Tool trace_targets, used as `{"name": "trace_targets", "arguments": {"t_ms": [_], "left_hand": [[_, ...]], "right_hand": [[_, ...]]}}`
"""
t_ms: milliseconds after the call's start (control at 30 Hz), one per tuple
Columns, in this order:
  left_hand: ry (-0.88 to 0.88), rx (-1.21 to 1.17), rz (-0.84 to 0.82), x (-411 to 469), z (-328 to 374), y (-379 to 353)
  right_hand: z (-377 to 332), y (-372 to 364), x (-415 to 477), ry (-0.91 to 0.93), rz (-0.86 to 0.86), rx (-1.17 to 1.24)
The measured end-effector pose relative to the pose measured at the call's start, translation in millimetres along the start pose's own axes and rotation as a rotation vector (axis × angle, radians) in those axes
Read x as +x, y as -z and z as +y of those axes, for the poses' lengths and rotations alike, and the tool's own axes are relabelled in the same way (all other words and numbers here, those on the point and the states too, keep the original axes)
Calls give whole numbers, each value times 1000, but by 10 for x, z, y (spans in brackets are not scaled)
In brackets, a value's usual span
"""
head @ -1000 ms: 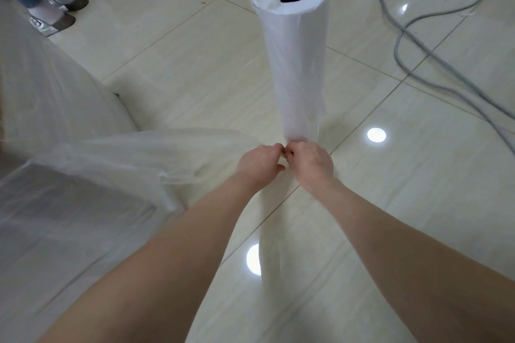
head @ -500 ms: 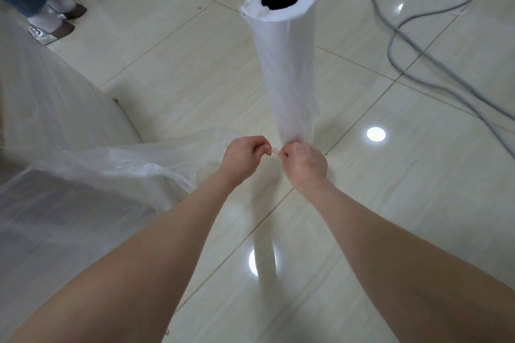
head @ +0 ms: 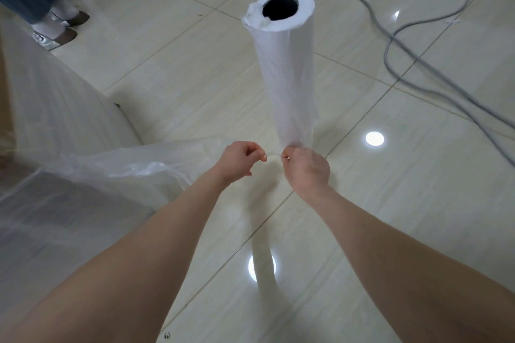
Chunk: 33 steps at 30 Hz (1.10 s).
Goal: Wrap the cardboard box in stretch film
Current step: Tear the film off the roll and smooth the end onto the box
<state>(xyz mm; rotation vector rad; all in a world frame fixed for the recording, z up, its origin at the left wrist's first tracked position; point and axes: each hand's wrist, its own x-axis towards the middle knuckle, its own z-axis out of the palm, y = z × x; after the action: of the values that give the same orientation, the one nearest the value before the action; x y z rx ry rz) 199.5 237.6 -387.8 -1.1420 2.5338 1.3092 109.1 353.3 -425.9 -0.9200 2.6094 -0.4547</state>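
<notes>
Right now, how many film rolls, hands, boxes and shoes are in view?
Stretch film roll: 1
Hands: 2, left hand and right hand, both pinching the film tail
Film-covered cardboard box: 1
Shoes: 2
Total: 6

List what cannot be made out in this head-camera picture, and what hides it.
Cardboard box: head view, veiled by stretch film, cut by the left edge.
Fingertips of left hand and right hand: curled under, so their pinch on the film is hidden.
Roll: its foot is partly behind the right hand.
Bystander: only legs and shoes, cut by the top edge.
</notes>
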Motion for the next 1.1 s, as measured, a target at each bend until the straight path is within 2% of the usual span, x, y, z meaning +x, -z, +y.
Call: {"name": "trace_targets", "arguments": {"t_ms": [100,167,300,400,467,600,700,767,833,967,1100], "left_hand": [[1,502,21,-16,-40,5],[-21,638,28,-61,-49,-22],[-172,598,53,-87,-34,-32],[-257,588,58,-107,16,-43],[-262,616,63,-122,38,-79],[-143,773,142,-62,16,-85],[-241,904,60,-43,15,-149],[-309,817,-20,-48,24,-250],[-256,659,-66,-11,6,-317],[-119,628,51,45,36,-299],[-171,580,87,31,32,-285]], "right_hand": [[31,-57,-103,32,33,90],[18,-66,-102,52,37,109],[-9,-17,-68,112,40,76],[-2,-36,-53,145,-56,47],[22,-44,-14,129,-68,34],[25,1,1,114,-59,32],[4,-3,-9,112,-49,11],[-8,-5,-7,104,-61,2],[-20,2,-4,103,-73,7],[-16,8,-8,120,-71,1],[33,-9,-18,98,-71,25]]}}
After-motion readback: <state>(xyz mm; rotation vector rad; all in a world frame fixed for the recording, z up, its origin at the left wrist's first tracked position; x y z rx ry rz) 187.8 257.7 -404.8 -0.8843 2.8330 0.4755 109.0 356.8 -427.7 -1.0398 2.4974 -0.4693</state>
